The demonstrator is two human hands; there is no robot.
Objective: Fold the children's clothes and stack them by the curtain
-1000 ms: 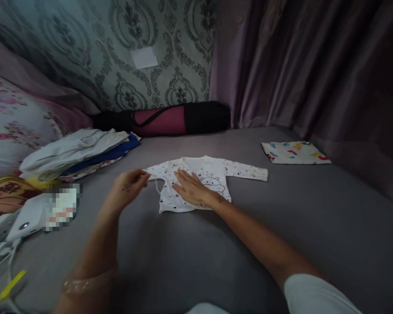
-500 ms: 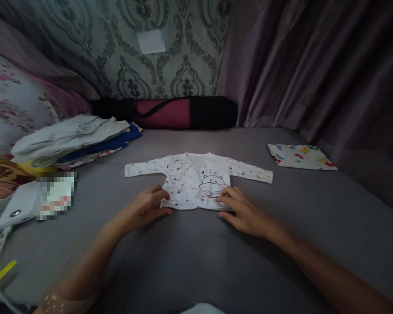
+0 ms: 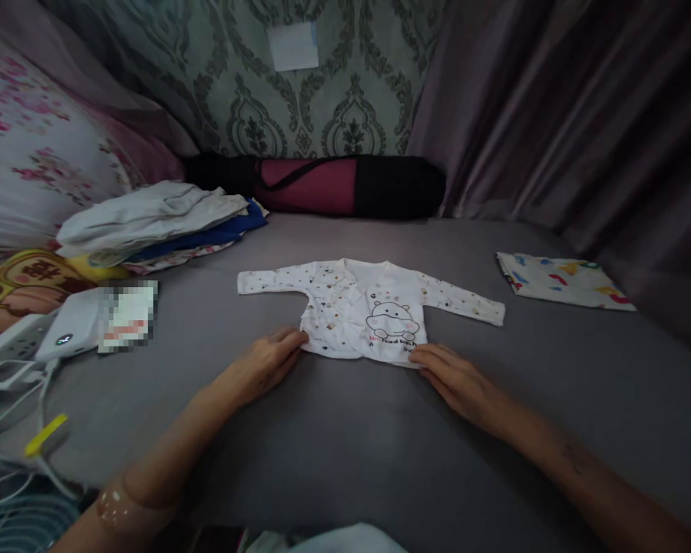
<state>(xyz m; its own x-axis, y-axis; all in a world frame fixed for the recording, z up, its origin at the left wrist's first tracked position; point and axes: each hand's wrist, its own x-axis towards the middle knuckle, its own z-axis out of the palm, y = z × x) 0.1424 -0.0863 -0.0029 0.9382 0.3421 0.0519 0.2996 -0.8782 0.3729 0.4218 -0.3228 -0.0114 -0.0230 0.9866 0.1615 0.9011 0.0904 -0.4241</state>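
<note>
A small white baby shirt (image 3: 345,311) lies spread flat on the grey bed sheet, its sleeves stretched out to both sides. It carries a small scattered print and a cartoon animal's face on the right half of its front. At the shirt's lower left corner, my left hand (image 3: 265,369) is closed with its fingertips on the hem. My right hand (image 3: 464,384) holds the lower right corner, fingers pressed together along the edge. The thumbs are mostly hidden beneath the hands.
Stacked clothes (image 3: 155,223) sit at the back left beside a floral pillow (image 3: 34,146). A long black and maroon bag (image 3: 316,184) lies along the wall. On the right is a folded patterned cloth (image 3: 564,280). A white device (image 3: 77,322), power strip (image 3: 20,342) and cables occupy the left edge.
Both hands have moved outward to the shirt's bottom corners, and their fingers have closed together. The hem looks pulled straighter. The camera view has shifted slightly.
</note>
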